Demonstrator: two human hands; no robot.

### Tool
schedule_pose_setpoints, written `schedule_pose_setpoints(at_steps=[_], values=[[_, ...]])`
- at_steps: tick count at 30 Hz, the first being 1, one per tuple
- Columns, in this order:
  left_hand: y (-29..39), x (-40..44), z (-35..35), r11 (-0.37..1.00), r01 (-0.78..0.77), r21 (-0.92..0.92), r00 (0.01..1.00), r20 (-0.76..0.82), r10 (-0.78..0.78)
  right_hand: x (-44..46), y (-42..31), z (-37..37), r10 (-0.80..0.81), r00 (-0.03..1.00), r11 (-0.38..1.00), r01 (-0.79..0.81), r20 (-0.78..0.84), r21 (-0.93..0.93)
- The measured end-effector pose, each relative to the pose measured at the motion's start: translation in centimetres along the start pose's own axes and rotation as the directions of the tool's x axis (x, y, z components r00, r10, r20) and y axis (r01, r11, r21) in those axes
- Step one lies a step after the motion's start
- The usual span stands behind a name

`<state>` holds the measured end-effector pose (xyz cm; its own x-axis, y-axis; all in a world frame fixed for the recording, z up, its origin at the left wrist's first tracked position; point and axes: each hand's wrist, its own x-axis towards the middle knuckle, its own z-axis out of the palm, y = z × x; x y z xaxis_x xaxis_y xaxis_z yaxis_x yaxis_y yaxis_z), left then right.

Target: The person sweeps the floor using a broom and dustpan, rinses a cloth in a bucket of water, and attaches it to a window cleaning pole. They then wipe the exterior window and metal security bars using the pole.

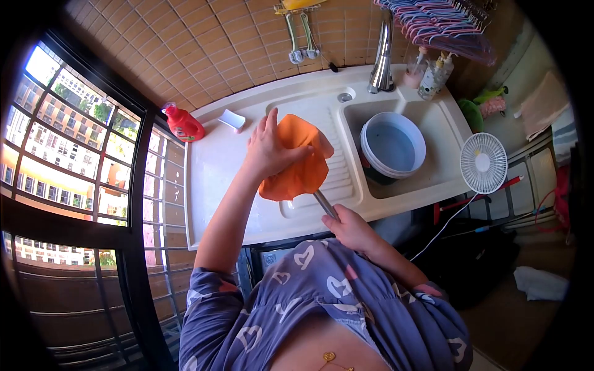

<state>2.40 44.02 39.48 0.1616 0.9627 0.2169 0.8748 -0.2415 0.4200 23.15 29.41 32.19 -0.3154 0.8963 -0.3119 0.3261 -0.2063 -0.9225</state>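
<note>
An orange cloth (297,170) is draped over the upper end of a grey metal rod (324,204), above the white ribbed washboard part of the sink counter. My left hand (272,148) lies against the cloth from the left, thumb stretched across it and fingers apart, pointing up. Lower down, my right hand (348,227) is wrapped round the rod, close to the counter's front edge. What the cloth covers at the rod's end is hidden.
A white bucket of water (393,145) sits in the sink basin (445,148) under the tap (382,59). A red bottle (183,122) and white soap dish (232,120) are at the back left. A small white fan (483,163) stands right, below hangers (439,25).
</note>
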Motion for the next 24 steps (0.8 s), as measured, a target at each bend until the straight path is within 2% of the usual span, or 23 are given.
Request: schedule_pose_setpoints(at_steps=[1, 2, 4, 7, 14, 24], values=[[0.0, 0.2, -0.1, 0.979, 0.085, -0.188, 0.992, 0.106, -0.066, 0.1, 0.4, 0.0, -0.022, 1.0, 1.0, 0.022, -0.007, 0.011], [0.1, 0.2, -0.3, 0.979, 0.085, -0.187, 0.992, 0.104, -0.066, 0.1, 0.6, 0.0, -0.044, 0.999, 0.999, 0.045, -0.014, 0.022], [0.3, 0.3, -0.7, 0.967, 0.172, -0.187, 0.968, 0.216, -0.13, 0.2, 0.6, -0.2, -0.025, 1.0, 0.999, 0.026, -0.008, 0.024], [0.0, 0.4, -0.5, 0.977, 0.1, -0.19, 0.978, 0.197, -0.062, 0.2, 0.9, -0.2, -0.026, 1.0, 0.999, 0.026, -0.008, 0.021], [1.0, -0.2, -0.3, 0.96, 0.115, -0.257, 0.987, 0.138, -0.081, 0.0, 0.4, -0.4, -0.006, 1.0, 0.999, 0.006, -0.003, 0.045], [2.2, -1.4, 0.3, 0.985, 0.076, -0.152, 0.994, 0.091, -0.063, 0.1, 0.4, -0.4, 0.005, 1.0, 0.996, -0.006, 0.018, 0.084]])
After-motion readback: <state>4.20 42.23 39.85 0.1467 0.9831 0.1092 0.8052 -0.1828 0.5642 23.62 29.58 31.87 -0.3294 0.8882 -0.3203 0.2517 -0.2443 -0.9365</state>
